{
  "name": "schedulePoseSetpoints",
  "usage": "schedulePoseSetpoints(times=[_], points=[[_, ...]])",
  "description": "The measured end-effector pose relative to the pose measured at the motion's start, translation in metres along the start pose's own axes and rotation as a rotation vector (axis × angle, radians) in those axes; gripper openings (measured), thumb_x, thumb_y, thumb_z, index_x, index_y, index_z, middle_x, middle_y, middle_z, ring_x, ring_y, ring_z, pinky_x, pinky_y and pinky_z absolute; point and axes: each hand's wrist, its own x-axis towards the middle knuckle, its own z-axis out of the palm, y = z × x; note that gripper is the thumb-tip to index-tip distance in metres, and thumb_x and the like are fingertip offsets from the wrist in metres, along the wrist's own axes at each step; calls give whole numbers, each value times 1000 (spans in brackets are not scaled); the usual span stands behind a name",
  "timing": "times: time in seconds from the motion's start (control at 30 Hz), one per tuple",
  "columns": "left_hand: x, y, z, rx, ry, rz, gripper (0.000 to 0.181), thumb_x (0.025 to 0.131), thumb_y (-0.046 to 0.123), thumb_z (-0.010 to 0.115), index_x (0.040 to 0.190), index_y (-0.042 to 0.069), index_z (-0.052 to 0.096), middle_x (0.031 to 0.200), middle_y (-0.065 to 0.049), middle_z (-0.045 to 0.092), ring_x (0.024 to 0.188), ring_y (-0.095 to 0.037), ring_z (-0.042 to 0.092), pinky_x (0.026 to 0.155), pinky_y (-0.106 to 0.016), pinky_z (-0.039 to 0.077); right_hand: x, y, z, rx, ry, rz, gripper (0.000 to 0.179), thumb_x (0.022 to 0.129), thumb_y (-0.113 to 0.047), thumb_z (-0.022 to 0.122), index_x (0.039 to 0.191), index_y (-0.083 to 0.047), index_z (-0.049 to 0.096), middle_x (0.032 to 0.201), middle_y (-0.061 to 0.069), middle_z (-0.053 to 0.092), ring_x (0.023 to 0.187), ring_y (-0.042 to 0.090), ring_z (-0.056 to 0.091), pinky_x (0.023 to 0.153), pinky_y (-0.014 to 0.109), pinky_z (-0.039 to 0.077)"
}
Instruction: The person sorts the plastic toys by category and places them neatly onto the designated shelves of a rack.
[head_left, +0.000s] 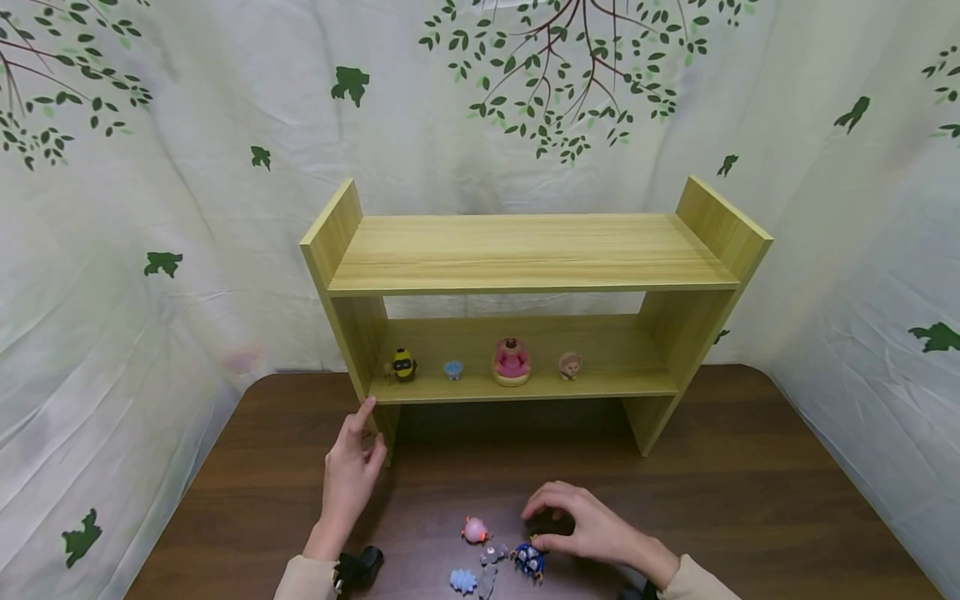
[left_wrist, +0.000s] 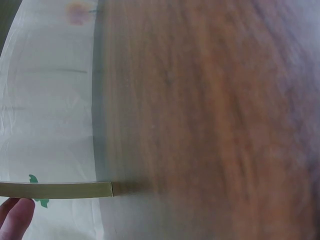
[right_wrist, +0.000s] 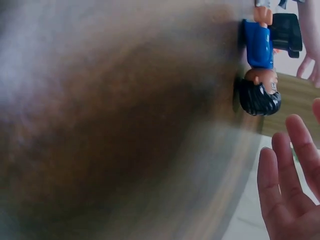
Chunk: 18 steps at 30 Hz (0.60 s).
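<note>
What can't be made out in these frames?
Head: what the small grey piece is; too small.
Head: whether the right hand touches the blue figure; detail at the thumb too small.
Left wrist: most of the left hand; cut off by the frame's edges.
Right wrist: the tabletop's grain; blurred.

Blue figurine (head_left: 529,562), yellow shelf (head_left: 532,254); leaf-patterned cloth (head_left: 255,83)

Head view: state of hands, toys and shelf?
Shelf: upright
Left hand: touching shelf's left side
Blue figure: lying on table
Right hand: open, near blue figure
Pink round toy: on table
Light-blue toy: on table
Gray pieces: on table
Yellow toy: upright, shelved
Cup-like toy: shelved
Pink bear: upright, shelved
Tan figure: upright, shelved
</note>
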Motion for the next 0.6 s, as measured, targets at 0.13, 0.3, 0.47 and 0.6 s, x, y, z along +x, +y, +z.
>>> schedulePoseSetpoints(times=[0.13,0.3,0.47,0.6], points=[[0,0,0,-1,2,0,83,74,-18,65,143,19,37,92,-10,52,65,-20,51,49,-23,50,-3,0,2,-34,-21,54,25,85,-25,74,107,-15,66,107,-11,61,97,9,55,73,25,49],[0,1,0,-1,1,0,82,75,-18,64,142,19,37,92,-10,52,65,-20,51,50,-24,52,-6,0,5,-52,-61,138,26,85,-33,72,106,-19,67,106,-14,59,92,10,54,70,21,48],[0,1,0,3,1,-1,81,75,-18,64,142,19,37,92,-9,52,65,-17,50,50,-24,52,-8,0,10,-117,-58,139,27,84,-38,72,104,-21,67,106,-15,59,96,8,54,77,25,48],[0,1,0,7,4,4,81,74,-18,64,142,18,37,91,-9,52,64,-14,46,50,-22,51,-9,-1,14,-177,-69,136,30,84,-44,71,104,-23,67,106,-14,59,100,6,53,83,29,48]])
